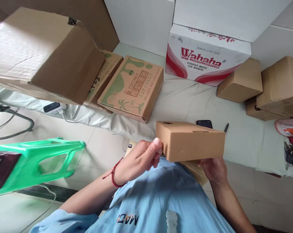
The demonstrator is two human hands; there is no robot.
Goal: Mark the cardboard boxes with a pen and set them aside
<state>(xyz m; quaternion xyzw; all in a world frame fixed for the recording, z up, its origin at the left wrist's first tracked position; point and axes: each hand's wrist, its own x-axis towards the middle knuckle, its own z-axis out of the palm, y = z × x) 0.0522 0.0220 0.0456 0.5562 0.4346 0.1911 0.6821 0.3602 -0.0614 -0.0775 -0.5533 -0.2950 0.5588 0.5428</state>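
Observation:
A small plain brown cardboard box (195,145) is held up in front of my blue shirt, near the edge of the covered surface. My left hand (147,154) is closed at the box's left end, thumb on top of curled fingers. Under the box's right part, my right hand (214,170) supports it from below, its fingers partly hidden by the box. Behind the box, a dark phone (204,124) and a black pen (226,127) lie on the pale cover.
A coconut carton (134,87) and a large brown box (46,55) stand at the left. A Wahaha carton (206,56) and brown boxes (242,81) stand at the back right. A green stool (39,150) is at the lower left.

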